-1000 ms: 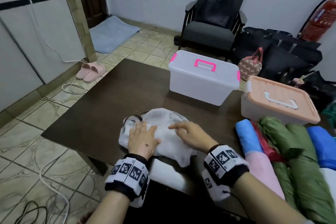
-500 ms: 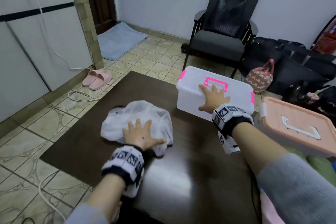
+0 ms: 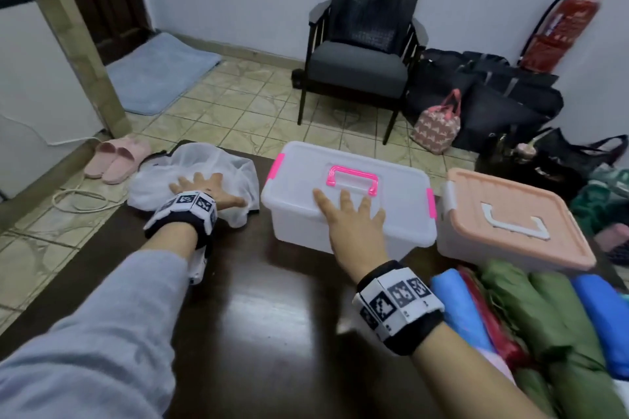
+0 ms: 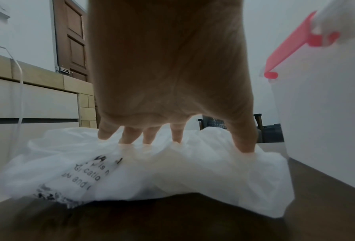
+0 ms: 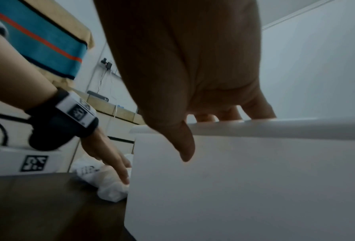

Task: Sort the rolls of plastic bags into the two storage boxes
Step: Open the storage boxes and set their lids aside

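My left hand (image 3: 201, 186) lies flat with its fingers spread on a crumpled white plastic bag (image 3: 204, 161) at the far left of the dark table (image 3: 272, 333). In the left wrist view the fingertips (image 4: 131, 138) press into the bag (image 4: 172, 176). My right hand (image 3: 352, 216) rests with straight fingers on the lid of the clear box with the pink handle (image 3: 391, 194); its thumb (image 5: 185, 143) hangs down the front wall. A peach-lidded box (image 3: 510, 218) stands to the right, lid on. Blue (image 3: 459, 309), green (image 3: 544, 316) and red (image 3: 490, 323) rolls lie at the near right.
Beyond the table stand a dark armchair (image 3: 360, 68), a heap of black bags (image 3: 493, 95) and a red fire extinguisher (image 3: 561, 27). Pink slippers (image 3: 115, 156) and a white cable (image 3: 78, 201) lie on the tiled floor to the left.
A second ago both hands were on the white bag. The right hand went to the clear box's lid, and the left hand slid the bag away to the table's far left.
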